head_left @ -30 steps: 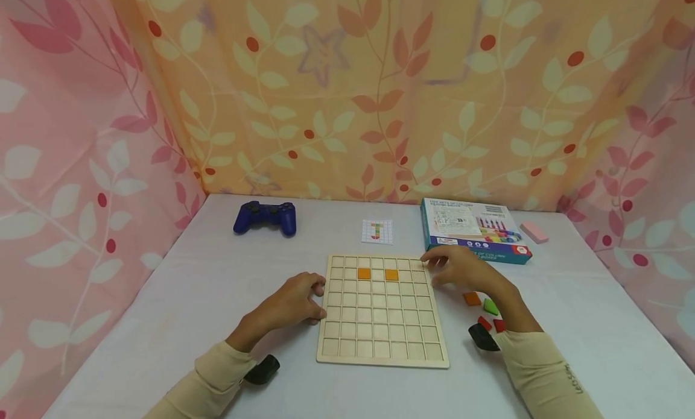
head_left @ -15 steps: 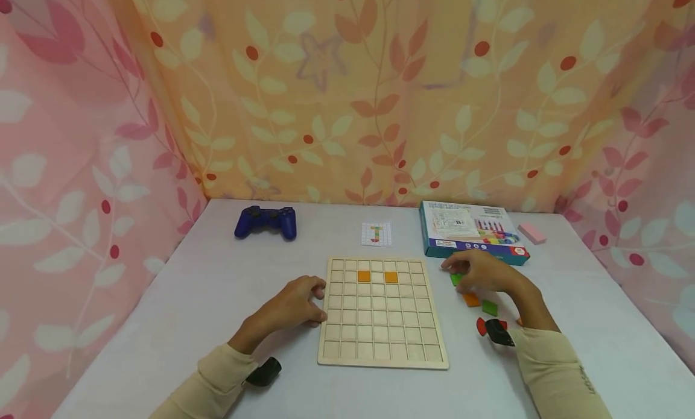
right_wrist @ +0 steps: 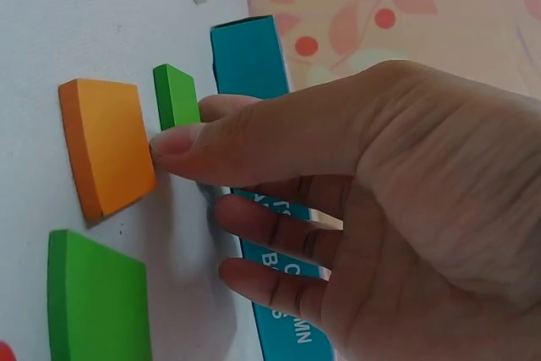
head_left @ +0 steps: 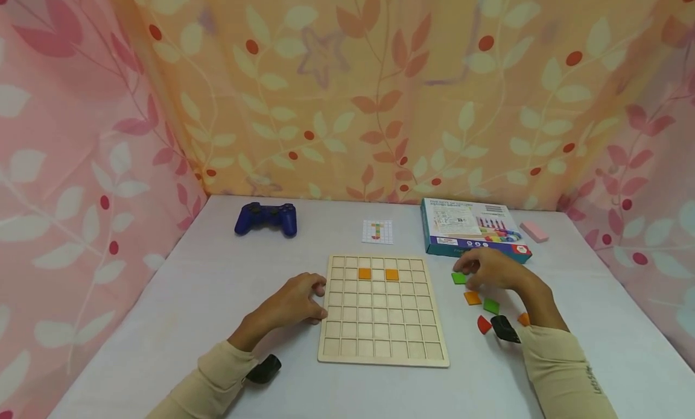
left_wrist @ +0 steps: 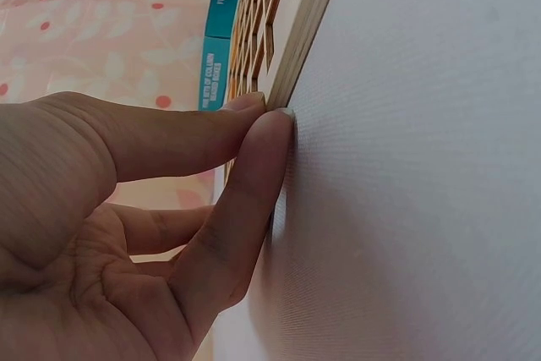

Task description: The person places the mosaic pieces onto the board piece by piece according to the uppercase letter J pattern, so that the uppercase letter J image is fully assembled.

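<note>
My left hand [head_left: 293, 299] stays at the left edge of the square wooden grid board [head_left: 381, 349]. In the left wrist view its thumb and a finger [left_wrist: 262, 158] touch the board's edge [left_wrist: 306, 30]. Two orange square tiles, a left one [head_left: 365, 274] and a right one [head_left: 392, 275], sit in cells near the board's far side. Right of the board, my right hand [head_left: 493, 269] hovers with loosely bent fingers by a green tile [head_left: 458, 278]. In the right wrist view the thumb partly hides that green tile [right_wrist: 176, 97]; I see no grip on it.
An orange tile [head_left: 472, 298], another green tile [head_left: 491, 306], a red rounded piece [head_left: 484, 325] and an orange piece [head_left: 523, 319] lie near my right wrist. Behind stand a flat box [head_left: 467, 223], a pink eraser-like block [head_left: 534, 231], a pattern card [head_left: 377, 231] and a blue game controller [head_left: 266, 219].
My right hand has left the board's upper right edge and moved right to the loose tiles, uncovering the far green one. My left hand keeps its place at the board.
</note>
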Tool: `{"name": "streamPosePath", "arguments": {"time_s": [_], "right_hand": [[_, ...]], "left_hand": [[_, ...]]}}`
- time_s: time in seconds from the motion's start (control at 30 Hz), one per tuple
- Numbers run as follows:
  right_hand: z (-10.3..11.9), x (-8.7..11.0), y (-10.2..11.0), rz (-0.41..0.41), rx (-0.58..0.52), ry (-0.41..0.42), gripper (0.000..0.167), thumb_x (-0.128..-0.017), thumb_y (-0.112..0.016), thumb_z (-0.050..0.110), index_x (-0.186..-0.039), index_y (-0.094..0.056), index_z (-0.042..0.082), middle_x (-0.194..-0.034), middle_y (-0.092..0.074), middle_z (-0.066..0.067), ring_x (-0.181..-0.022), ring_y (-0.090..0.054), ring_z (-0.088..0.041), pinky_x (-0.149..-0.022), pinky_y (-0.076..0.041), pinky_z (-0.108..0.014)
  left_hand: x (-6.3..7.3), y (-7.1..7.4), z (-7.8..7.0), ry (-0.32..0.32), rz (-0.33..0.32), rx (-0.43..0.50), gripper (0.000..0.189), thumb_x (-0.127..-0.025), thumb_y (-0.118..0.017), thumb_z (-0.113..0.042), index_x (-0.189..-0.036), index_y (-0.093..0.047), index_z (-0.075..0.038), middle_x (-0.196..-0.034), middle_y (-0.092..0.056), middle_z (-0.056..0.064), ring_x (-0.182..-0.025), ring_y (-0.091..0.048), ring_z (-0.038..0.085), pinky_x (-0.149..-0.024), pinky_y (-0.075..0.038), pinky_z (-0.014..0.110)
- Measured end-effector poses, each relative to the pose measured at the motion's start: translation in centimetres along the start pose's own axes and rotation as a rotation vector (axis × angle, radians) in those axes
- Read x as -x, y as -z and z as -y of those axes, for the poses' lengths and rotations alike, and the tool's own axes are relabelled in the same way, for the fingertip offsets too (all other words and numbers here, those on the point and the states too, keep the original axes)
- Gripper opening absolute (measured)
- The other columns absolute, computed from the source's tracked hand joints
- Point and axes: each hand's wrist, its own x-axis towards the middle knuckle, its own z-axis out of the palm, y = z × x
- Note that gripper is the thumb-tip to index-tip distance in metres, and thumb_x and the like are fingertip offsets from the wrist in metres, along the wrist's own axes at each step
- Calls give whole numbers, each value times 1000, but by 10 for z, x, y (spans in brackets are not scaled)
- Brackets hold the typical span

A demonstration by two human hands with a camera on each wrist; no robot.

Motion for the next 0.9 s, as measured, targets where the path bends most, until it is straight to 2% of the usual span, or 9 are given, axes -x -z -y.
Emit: {"name": "streamPosePath", "arguments": {"time_s": [0.17, 0.4, 0.63, 0.77, 0.9], "right_hand": [[0, -2, -1, -6, 8, 14, 39, -83, -86, 10, -121, -78, 11, -117, -72, -5, -106, -61, -26, -97, -59, -48], [0, -4, -4, -7, -9, 9, 37, -84, -85, 12, -120, -78, 11, -112, -72, -4, -101, -61, -24, -90, -59, -40], [5, -5, -6, -8, 8, -21, 37, -87, -85, 19, -121, -79, 8, -114, -75, -4, -101, -65, -22, -95, -60, -46], [13, -8, -8, -36, 11, 28, 35, -89, -84, 23, -120, -79, 8, -112, -76, -4, -100, -65, -22, -95, -59, -44], [24, -11, -12, -72, 11, 98, 31, -90, -82, 25, -117, -79, 10, -106, -74, -1, -97, -61, -22, -87, -55, -37]], "left_hand": [[1, 1, 0, -3, 0, 17, 67, -82, -85, 8, -142, -55, 8, -118, -58, 12, -76, -66, 16, -67, -63, 27], [0, 0, 1, 3, 1, 13, 67, -83, -85, 7, -143, -55, 7, -118, -58, 11, -75, -66, 15, -66, -63, 27], [-2, 0, 0, 1, 0, 0, 66, -83, -85, 6, -142, -56, 7, -117, -58, 10, -75, -66, 15, -66, -62, 27], [-3, 0, 0, 3, -6, -14, 66, -83, -86, 6, -142, -56, 6, -115, -59, 9, -74, -66, 14, -65, -62, 26], [-2, 0, 0, 10, -8, -8, 67, -83, -86, 6, -142, -56, 6, -116, -58, 9, -75, -66, 14, -65, -62, 26]]}}
